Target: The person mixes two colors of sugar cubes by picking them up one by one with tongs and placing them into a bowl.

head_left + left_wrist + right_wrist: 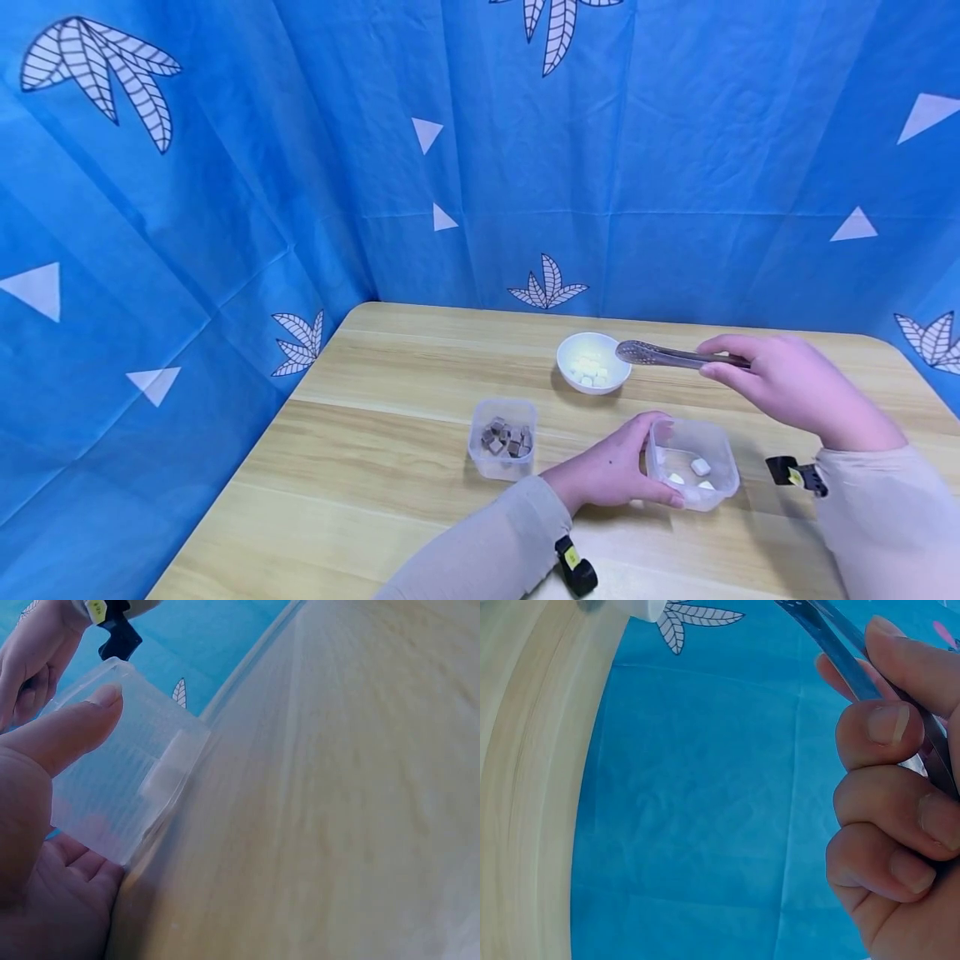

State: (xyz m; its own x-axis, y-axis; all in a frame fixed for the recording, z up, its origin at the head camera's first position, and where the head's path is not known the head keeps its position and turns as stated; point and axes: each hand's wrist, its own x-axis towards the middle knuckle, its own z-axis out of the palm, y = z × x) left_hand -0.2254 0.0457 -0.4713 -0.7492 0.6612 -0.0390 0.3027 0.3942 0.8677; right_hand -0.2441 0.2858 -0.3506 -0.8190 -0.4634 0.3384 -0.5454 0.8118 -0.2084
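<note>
A translucent plastic container [697, 502] with a few white cubes [701, 467] is gripped at the wooden table [375, 467] by the left hand [611, 471]. Metal tongs [660, 356] are clasped above it by the right hand [802, 383], their tips pointed toward a white bowl [592, 342]; brown cubes [508, 440] are held in a second container [501, 472] farther left.

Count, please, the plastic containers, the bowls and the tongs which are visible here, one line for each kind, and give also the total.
Plastic containers: 2
White bowl: 1
Pair of tongs: 1
Total: 4
</note>
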